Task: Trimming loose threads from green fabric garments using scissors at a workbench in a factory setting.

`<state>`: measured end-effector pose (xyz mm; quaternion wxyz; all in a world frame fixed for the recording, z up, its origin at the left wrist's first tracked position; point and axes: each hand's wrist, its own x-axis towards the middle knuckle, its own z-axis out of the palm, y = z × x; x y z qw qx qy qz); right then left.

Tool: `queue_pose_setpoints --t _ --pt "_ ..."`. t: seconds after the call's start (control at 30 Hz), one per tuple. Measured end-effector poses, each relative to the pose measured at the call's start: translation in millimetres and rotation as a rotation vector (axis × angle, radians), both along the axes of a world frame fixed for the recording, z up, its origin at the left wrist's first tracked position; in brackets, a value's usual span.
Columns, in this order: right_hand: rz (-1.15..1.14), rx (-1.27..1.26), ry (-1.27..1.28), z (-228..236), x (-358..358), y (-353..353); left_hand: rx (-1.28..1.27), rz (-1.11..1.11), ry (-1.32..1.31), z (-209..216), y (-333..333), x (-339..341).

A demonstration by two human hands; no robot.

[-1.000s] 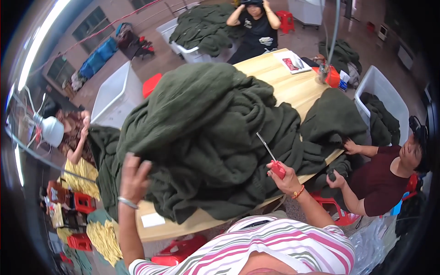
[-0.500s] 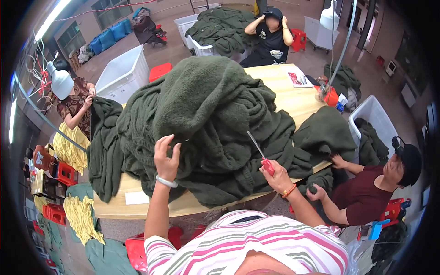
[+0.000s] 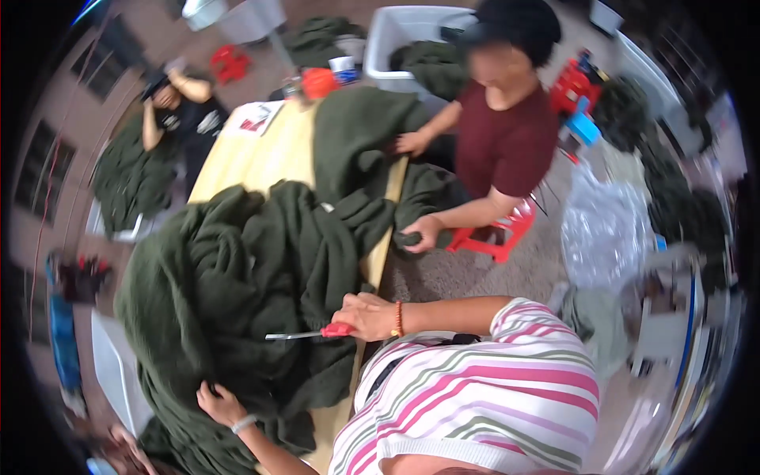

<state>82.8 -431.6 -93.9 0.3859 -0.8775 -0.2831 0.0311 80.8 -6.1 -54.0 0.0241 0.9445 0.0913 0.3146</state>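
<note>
Rumpled dark-green fabric (image 3: 229,293) is crowding the table (image 3: 257,166), leaving far wood exposed. The right hand (image 3: 366,317) is gripping a red-handled tool (image 3: 338,329); the left hand (image 3: 221,405) is touching fabric, grip unclear.

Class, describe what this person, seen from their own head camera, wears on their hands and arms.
Both hands are ungloved. The left hand has a pale bangle at its wrist; the right hand has an orange-red bracelet. The right sleeve is short, white with pink and green stripes; both forearms are uncovered.
</note>
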Motion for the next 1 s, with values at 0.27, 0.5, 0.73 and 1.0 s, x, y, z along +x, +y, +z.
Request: queue_pose_setpoints --t 0.27,0.5,0.73,1.0 --pt "-0.387 0.139 0.001 -13 -49 -3 -0.590 -0.578 0.107 18 -129 4" --pt "-0.794 0.004 0.214 -8 -117 -64 -1.546 -0.789 0.844 -64 -252 27" --pt "-0.948 -0.209 0.393 -6 -138 -108 -1.536 -0.891 0.890 -126 -412 71" --pt "-0.877 -0.393 0.515 -3 -140 -148 -1.715 -0.836 1.011 -147 -447 80"
